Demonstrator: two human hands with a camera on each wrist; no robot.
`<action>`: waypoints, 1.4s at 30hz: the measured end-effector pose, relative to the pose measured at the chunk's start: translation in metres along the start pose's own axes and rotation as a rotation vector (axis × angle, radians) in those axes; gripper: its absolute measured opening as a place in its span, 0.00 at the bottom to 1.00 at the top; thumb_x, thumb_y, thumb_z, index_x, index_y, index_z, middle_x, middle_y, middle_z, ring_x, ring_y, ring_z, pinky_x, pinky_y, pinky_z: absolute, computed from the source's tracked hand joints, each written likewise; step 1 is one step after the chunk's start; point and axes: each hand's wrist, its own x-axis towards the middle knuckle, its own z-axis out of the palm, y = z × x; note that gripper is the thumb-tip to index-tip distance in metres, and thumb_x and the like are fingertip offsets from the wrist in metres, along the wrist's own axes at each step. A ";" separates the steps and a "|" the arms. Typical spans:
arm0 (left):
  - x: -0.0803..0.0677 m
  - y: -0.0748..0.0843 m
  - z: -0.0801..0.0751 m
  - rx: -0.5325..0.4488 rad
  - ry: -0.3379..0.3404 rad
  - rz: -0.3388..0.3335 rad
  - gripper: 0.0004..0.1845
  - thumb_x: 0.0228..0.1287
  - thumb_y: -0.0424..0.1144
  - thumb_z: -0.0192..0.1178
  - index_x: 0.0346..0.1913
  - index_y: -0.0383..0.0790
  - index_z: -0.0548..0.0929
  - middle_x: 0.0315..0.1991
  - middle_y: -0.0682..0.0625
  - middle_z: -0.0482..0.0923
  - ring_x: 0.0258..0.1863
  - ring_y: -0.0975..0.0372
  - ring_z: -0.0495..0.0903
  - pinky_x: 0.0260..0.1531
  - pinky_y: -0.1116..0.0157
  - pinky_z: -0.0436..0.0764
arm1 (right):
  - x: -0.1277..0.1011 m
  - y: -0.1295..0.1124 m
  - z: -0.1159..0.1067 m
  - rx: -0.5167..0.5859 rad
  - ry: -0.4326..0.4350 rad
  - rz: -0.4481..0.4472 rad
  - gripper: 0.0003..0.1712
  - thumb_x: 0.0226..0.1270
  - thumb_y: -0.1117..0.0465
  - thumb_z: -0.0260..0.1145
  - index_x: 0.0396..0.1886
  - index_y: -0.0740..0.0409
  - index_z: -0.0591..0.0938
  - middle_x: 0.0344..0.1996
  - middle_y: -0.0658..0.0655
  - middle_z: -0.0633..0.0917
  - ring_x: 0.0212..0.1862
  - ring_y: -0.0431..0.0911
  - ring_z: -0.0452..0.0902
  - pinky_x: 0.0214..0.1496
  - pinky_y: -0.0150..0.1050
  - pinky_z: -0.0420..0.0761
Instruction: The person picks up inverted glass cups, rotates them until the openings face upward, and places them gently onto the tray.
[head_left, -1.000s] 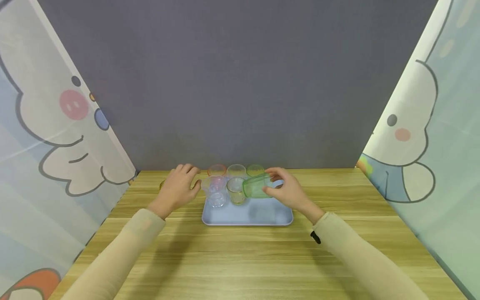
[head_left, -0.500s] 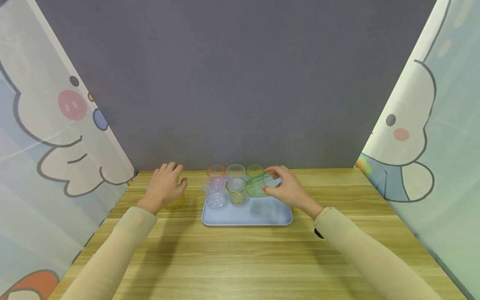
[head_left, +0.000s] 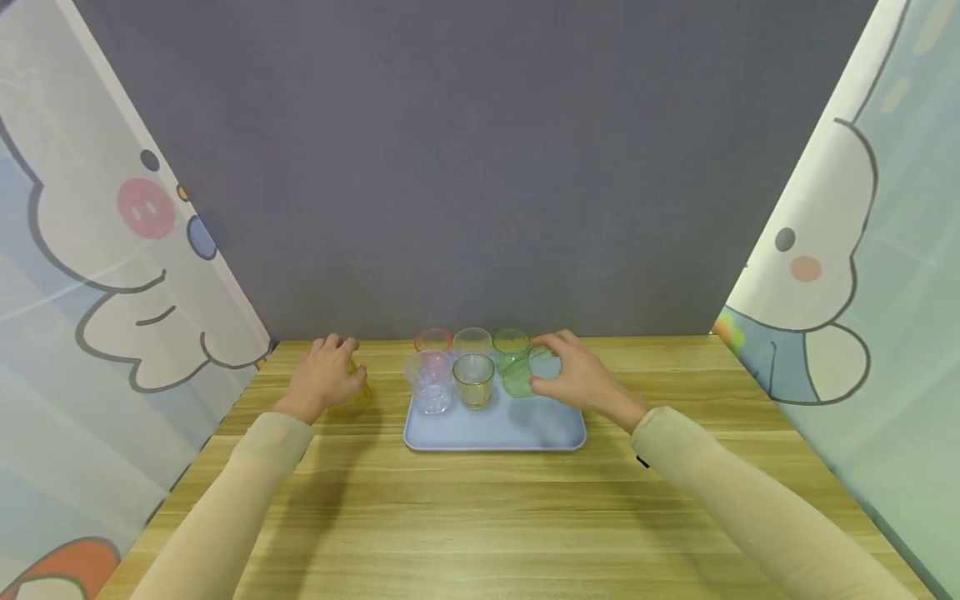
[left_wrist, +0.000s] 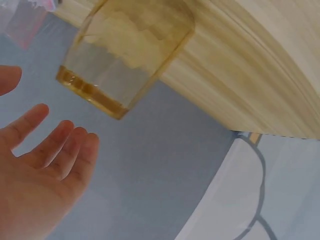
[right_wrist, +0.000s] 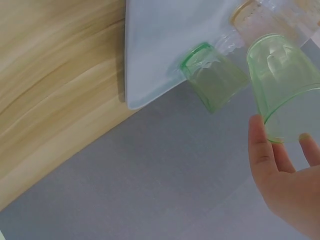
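A light blue tray (head_left: 495, 429) on the wooden table (head_left: 480, 517) carries several clear tinted cups. My right hand (head_left: 543, 371) pinches a green cup (head_left: 520, 377) by its rim over the tray's right side, beside a yellowish cup (head_left: 473, 380). In the right wrist view that green cup (right_wrist: 285, 85) sits at my fingertips (right_wrist: 256, 137), with a second green cup (right_wrist: 215, 82) standing on the tray (right_wrist: 165, 45). My left hand (head_left: 341, 367) is next to a yellow cup (head_left: 358, 392) on the table, left of the tray. Its fingers (left_wrist: 50, 145) are spread and do not touch the yellow cup (left_wrist: 125, 55).
A grey wall closes the back of the table. Cartoon-printed curtains (head_left: 112, 250) hang along both sides. The tray's front half is bare blue plastic. Wide wooden tabletop lies between the tray and me.
My left hand moved left from the tray to the yellow cup on the table. My right hand turned the green cup from sideways to more upright and lowered it toward the tray.
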 end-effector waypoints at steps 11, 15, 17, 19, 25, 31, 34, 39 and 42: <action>0.003 -0.010 0.005 -0.046 -0.091 -0.085 0.31 0.74 0.45 0.49 0.72 0.28 0.67 0.67 0.24 0.63 0.66 0.29 0.60 0.61 0.30 0.64 | 0.002 0.006 0.003 -0.074 -0.032 -0.061 0.37 0.56 0.52 0.71 0.65 0.60 0.78 0.59 0.63 0.77 0.58 0.57 0.75 0.59 0.58 0.77; 0.003 -0.010 0.006 -0.037 -0.093 -0.093 0.31 0.74 0.45 0.49 0.72 0.29 0.68 0.66 0.25 0.64 0.65 0.29 0.61 0.60 0.30 0.64 | 0.003 0.006 0.003 -0.088 -0.052 -0.055 0.35 0.56 0.52 0.70 0.65 0.59 0.78 0.59 0.63 0.77 0.58 0.56 0.75 0.60 0.57 0.77; 0.004 -0.009 0.006 -0.028 -0.093 -0.095 0.30 0.73 0.45 0.50 0.71 0.30 0.69 0.66 0.25 0.64 0.65 0.30 0.61 0.60 0.30 0.65 | 0.003 0.006 0.003 -0.091 -0.061 -0.053 0.35 0.57 0.52 0.70 0.65 0.59 0.78 0.59 0.63 0.77 0.59 0.57 0.75 0.59 0.57 0.77; 0.005 -0.008 0.007 -0.021 -0.098 -0.097 0.29 0.73 0.44 0.50 0.71 0.30 0.70 0.66 0.25 0.65 0.65 0.30 0.62 0.60 0.30 0.66 | 0.003 0.006 0.003 -0.092 -0.066 -0.049 0.35 0.57 0.52 0.70 0.65 0.60 0.78 0.59 0.62 0.77 0.59 0.57 0.74 0.59 0.57 0.77; 0.006 -0.009 0.008 -0.017 -0.108 -0.107 0.29 0.72 0.43 0.52 0.70 0.30 0.72 0.65 0.24 0.65 0.65 0.29 0.62 0.60 0.30 0.65 | 0.005 0.006 0.004 -0.111 -0.085 -0.042 0.35 0.57 0.51 0.69 0.65 0.59 0.78 0.60 0.62 0.76 0.61 0.57 0.73 0.61 0.58 0.76; 0.005 -0.011 0.009 -0.024 -0.109 -0.108 0.28 0.72 0.43 0.54 0.69 0.30 0.72 0.65 0.24 0.65 0.64 0.28 0.62 0.61 0.31 0.64 | 0.009 0.004 0.005 -0.137 -0.106 -0.024 0.36 0.55 0.50 0.68 0.65 0.58 0.78 0.60 0.62 0.76 0.59 0.56 0.74 0.58 0.57 0.77; 0.005 -0.010 0.008 -0.030 -0.112 -0.108 0.28 0.72 0.42 0.54 0.69 0.30 0.73 0.65 0.24 0.66 0.63 0.27 0.62 0.60 0.31 0.65 | 0.011 0.003 0.005 -0.156 -0.116 -0.015 0.37 0.55 0.50 0.67 0.66 0.57 0.78 0.61 0.62 0.76 0.59 0.56 0.73 0.58 0.57 0.77; 0.006 -0.008 0.006 -0.037 -0.117 -0.106 0.27 0.70 0.40 0.55 0.67 0.29 0.74 0.63 0.24 0.67 0.61 0.26 0.63 0.59 0.32 0.66 | 0.017 0.002 0.004 -0.180 -0.120 -0.003 0.37 0.54 0.50 0.66 0.66 0.56 0.78 0.62 0.62 0.75 0.61 0.58 0.71 0.59 0.58 0.76; 0.008 -0.008 0.005 -0.038 -0.123 -0.104 0.27 0.70 0.40 0.55 0.67 0.28 0.74 0.63 0.24 0.67 0.61 0.25 0.63 0.61 0.32 0.65 | 0.020 0.001 0.005 -0.191 -0.123 0.002 0.37 0.54 0.49 0.66 0.66 0.56 0.78 0.62 0.62 0.75 0.61 0.58 0.70 0.57 0.59 0.76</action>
